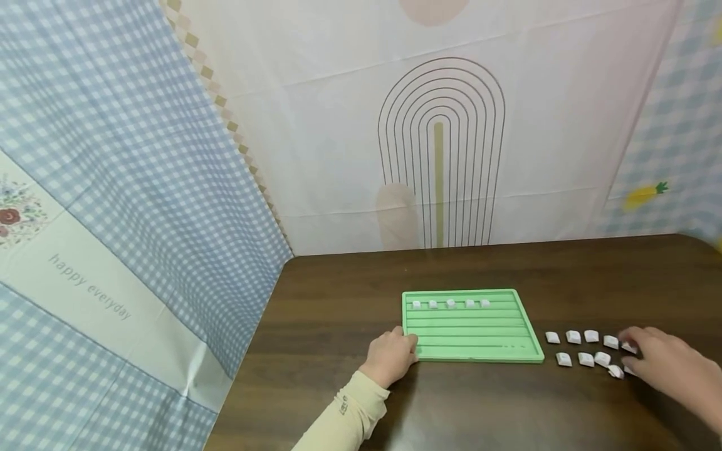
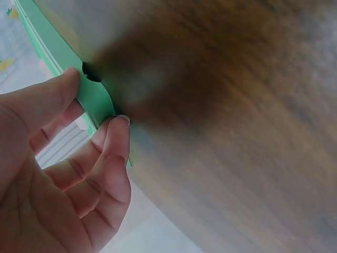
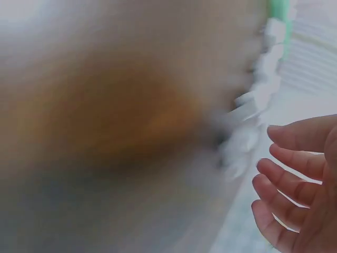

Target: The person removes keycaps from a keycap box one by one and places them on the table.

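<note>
A light green ridged tray (image 1: 462,332) lies on the table with a row of white keycaps (image 1: 450,304) along its top groove. My left hand (image 1: 390,357) holds the tray's left edge near the front corner. In the left wrist view, its thumb and fingers pinch the green edge (image 2: 95,103). Right of the tray, several loose white keycaps (image 1: 573,337) lie in two rough rows. Over the right end of these rows is my right hand (image 1: 668,360), partly covering the last ones. In the right wrist view its fingers (image 3: 281,182) are spread and relaxed, with nothing between them.
The dark wooden table (image 1: 338,288) runs back to a white patterned cloth (image 1: 333,156). A blue checked cloth (image 1: 141,125) hangs along the left side. One loose keycap (image 1: 616,371) lies tilted at the front of the group.
</note>
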Demonstrator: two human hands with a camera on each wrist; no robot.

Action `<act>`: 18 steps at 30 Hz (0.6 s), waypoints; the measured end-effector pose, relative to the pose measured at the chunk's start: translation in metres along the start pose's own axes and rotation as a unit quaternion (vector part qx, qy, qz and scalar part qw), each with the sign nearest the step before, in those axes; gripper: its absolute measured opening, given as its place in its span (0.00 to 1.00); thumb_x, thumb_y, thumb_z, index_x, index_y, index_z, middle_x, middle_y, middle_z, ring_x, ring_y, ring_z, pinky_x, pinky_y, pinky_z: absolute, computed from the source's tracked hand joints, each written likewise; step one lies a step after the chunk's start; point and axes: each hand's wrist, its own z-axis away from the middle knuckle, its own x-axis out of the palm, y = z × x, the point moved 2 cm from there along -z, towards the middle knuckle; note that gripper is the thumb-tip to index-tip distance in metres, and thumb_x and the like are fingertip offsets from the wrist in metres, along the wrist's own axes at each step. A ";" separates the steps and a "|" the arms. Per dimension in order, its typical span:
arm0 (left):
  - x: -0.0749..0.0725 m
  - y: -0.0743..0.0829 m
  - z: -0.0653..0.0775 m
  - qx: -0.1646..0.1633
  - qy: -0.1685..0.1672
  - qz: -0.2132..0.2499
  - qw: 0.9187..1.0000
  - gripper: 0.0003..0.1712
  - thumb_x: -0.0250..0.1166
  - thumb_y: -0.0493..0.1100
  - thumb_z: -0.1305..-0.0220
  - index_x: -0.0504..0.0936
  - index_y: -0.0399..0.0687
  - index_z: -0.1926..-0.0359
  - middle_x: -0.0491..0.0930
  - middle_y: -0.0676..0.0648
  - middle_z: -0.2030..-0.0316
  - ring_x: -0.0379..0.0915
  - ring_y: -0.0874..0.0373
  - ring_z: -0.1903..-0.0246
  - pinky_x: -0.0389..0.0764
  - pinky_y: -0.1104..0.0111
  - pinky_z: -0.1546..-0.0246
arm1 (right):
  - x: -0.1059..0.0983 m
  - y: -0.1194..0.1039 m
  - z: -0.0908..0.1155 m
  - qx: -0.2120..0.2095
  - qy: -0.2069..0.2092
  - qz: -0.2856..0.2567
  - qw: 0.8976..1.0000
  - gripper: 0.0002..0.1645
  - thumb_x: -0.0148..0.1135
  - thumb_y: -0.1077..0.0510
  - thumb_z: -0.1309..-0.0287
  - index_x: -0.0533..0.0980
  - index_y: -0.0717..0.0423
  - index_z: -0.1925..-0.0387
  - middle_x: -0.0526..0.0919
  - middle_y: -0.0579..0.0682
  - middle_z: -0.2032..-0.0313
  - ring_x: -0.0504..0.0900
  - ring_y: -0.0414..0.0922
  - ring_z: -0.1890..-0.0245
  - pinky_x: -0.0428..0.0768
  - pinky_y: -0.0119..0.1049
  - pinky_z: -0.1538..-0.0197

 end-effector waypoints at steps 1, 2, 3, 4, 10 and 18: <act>0.000 -0.001 0.001 0.000 0.003 -0.001 1.000 0.11 0.64 0.47 0.44 0.73 0.51 0.77 0.72 0.49 0.76 0.70 0.55 0.78 0.71 0.68 0.83 | -0.005 -0.009 -0.005 -0.007 0.006 -0.004 1.000 0.22 0.64 0.58 0.55 0.73 0.69 0.59 0.78 0.69 0.63 0.76 0.64 0.64 0.74 0.55 0.69; 0.001 -0.002 0.001 0.000 0.006 -0.002 1.000 0.11 0.64 0.47 0.44 0.72 0.51 0.77 0.72 0.49 0.76 0.70 0.56 0.79 0.70 0.69 0.83 | -0.009 -0.020 -0.011 -0.015 0.012 -0.008 1.000 0.22 0.64 0.57 0.54 0.74 0.67 0.58 0.78 0.69 0.61 0.77 0.63 0.64 0.75 0.54 0.71; 0.001 -0.002 0.001 0.000 0.009 -0.002 1.000 0.11 0.65 0.47 0.45 0.72 0.51 0.77 0.72 0.49 0.77 0.69 0.56 0.79 0.70 0.69 0.83 | -0.013 -0.032 -0.017 -0.026 0.024 -0.012 0.999 0.21 0.63 0.56 0.53 0.75 0.65 0.58 0.79 0.68 0.60 0.77 0.62 0.64 0.75 0.53 0.72; 0.001 -0.003 0.001 0.000 0.012 -0.004 1.000 0.12 0.65 0.48 0.45 0.72 0.51 0.77 0.72 0.49 0.77 0.69 0.56 0.79 0.70 0.69 0.83 | -0.015 -0.044 -0.025 -0.032 0.026 -0.018 0.999 0.21 0.63 0.55 0.52 0.75 0.63 0.57 0.79 0.68 0.58 0.78 0.62 0.63 0.76 0.53 0.72; 0.003 -0.003 -0.001 -0.006 0.008 -0.012 1.000 0.11 0.64 0.49 0.45 0.73 0.52 0.77 0.72 0.50 0.76 0.69 0.57 0.79 0.69 0.70 0.84 | 0.001 -0.108 -0.076 -0.111 0.057 -0.055 0.991 0.20 0.61 0.57 0.47 0.75 0.62 0.53 0.80 0.66 0.54 0.78 0.60 0.58 0.78 0.55 0.66; 0.003 -0.001 -0.002 -0.007 0.002 -0.017 1.000 0.11 0.64 0.50 0.44 0.73 0.52 0.76 0.72 0.50 0.75 0.69 0.57 0.79 0.69 0.70 0.83 | 0.029 -0.143 -0.117 -0.136 0.036 -0.059 0.988 0.17 0.60 0.60 0.45 0.75 0.64 0.55 0.80 0.65 0.56 0.76 0.61 0.56 0.77 0.57 0.57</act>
